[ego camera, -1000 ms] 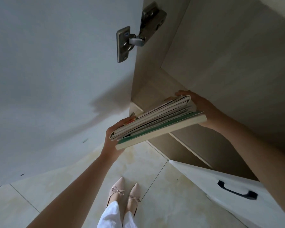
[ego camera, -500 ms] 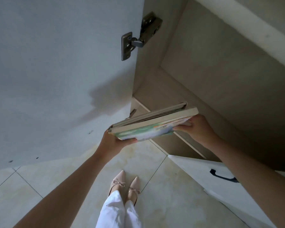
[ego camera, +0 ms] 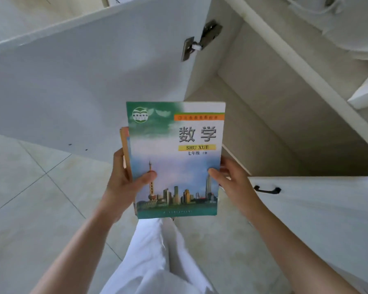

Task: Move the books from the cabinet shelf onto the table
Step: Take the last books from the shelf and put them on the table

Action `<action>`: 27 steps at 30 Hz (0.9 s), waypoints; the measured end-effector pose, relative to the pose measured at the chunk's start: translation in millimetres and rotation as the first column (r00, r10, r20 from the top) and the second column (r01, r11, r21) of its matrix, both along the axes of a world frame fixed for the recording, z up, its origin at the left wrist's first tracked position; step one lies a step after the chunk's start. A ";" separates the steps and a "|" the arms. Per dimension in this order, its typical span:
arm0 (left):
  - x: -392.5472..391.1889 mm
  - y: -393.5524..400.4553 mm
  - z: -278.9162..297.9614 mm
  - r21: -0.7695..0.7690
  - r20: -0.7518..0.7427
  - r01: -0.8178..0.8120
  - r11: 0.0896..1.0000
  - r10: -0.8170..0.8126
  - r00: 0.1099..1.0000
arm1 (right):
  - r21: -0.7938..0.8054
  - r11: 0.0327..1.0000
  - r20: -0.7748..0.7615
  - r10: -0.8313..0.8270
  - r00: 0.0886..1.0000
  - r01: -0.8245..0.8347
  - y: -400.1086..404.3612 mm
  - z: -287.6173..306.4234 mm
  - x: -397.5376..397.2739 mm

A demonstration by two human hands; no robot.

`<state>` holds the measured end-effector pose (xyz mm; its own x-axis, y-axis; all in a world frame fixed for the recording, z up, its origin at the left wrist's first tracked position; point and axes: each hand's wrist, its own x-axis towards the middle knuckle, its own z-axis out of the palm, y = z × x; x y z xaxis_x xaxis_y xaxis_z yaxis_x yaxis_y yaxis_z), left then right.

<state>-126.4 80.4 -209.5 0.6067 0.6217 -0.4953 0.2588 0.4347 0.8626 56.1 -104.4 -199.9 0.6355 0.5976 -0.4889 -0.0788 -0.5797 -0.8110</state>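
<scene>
While the stack of thin paperback books (ego camera: 175, 160), topped by a green-and-blue mathematics textbook with a city skyline on its cover, is held flat between both hands, it sits clear of the pale wooden cabinet shelf (ego camera: 270, 132), which lies beyond and to the right of the hands. Left hand (ego camera: 125, 183): thumb pressed on the top cover, fingers apparently curled under the stack's left edge, where orange-edged books peek out. Right hand (ego camera: 232, 179): thumb on the cover's right margin, fingers hidden beneath. White cabinet door (ego camera: 89, 77) stands open past the left hand; a second white door with a black handle (ego camera: 267, 189) stands open just right of the right hand. No bench surface is identifiable with certainty; a white ledge crosses above the shelf, top right.

Judged step: carrying the lifted stack toward the bench. To do it well, keep the stack level so the loose lower books do not slide out sideways, keep both thumbs clamping downward, and swing the elbows clear of the two open doors when turning. Set down flat, the whole stack together.
</scene>
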 end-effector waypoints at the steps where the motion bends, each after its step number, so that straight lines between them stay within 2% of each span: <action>1: -8.6 -5.3 7.1 0.019 -0.014 -0.034 0.999 0.035 0.999 | 0.010 1.000 -0.003 -0.011 1.000 0.011 2.6 6.8 -7.5; 3: -25.0 -13.5 21.4 0.053 -0.036 -0.094 0.994 0.096 0.995 | 0.039 0.999 -0.011 -0.025 1.000 0.025 8.7 22.2 -24.1; 7: -62.4 -29.1 46.1 0.014 -0.017 -0.235 0.972 0.235 0.972 | 0.087 0.996 -0.061 -0.005 0.998 0.011 18.5 50.5 -60.4; 14: -131.5 -57.8 72.7 0.017 -0.072 -0.446 0.895 0.446 0.892 | 0.070 0.991 0.065 0.106 0.992 -0.111 28.9 76.4 -123.9; 19: -187.1 -84.4 79.1 0.112 -0.150 -0.638 0.762 0.647 0.747 | 0.083 0.978 0.055 0.186 0.981 -0.190 34.5 82.7 -177.5; 27: -303.7 -151.5 93.4 0.131 -0.182 -0.784 0.607 0.792 0.583 | 0.147 0.908 0.118 0.379 0.918 -0.393 2.9 86.5 -295.9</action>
<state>-430.1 -71.1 -116.1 -0.2398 0.8250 -0.5117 -0.0049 0.5260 0.8505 -239.8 -101.6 -113.3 0.3736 0.8716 -0.3174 0.1974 -0.4090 -0.8909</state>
